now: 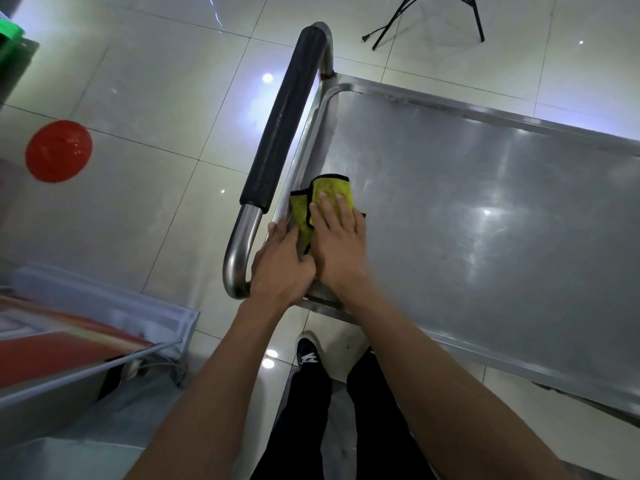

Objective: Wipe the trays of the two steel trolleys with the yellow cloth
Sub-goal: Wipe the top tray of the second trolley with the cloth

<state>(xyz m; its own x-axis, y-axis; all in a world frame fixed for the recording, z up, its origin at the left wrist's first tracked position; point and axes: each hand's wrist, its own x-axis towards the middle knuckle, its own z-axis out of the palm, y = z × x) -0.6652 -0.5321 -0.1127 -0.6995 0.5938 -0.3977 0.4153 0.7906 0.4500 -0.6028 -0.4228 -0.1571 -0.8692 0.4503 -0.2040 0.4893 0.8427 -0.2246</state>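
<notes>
A steel trolley's top tray (485, 209) fills the right half of the view. Its push handle (280, 129) with a black grip runs along the tray's left end. The yellow cloth (332, 192), edged in black, lies folded in the tray's near left corner. My right hand (339, 244) presses flat on the cloth with straight fingers. My left hand (280, 265) rests on the tray's left rim beside the cloth, its fingers laid over the edge and its thumb touching the cloth's near end.
The pale tiled floor (156, 98) surrounds the trolley. A red round object (59, 150) lies at the left. A grey and red unit (69, 341) stands at the lower left. Black stand legs (433, 19) are at the top. My legs and a shoe (308, 355) are below.
</notes>
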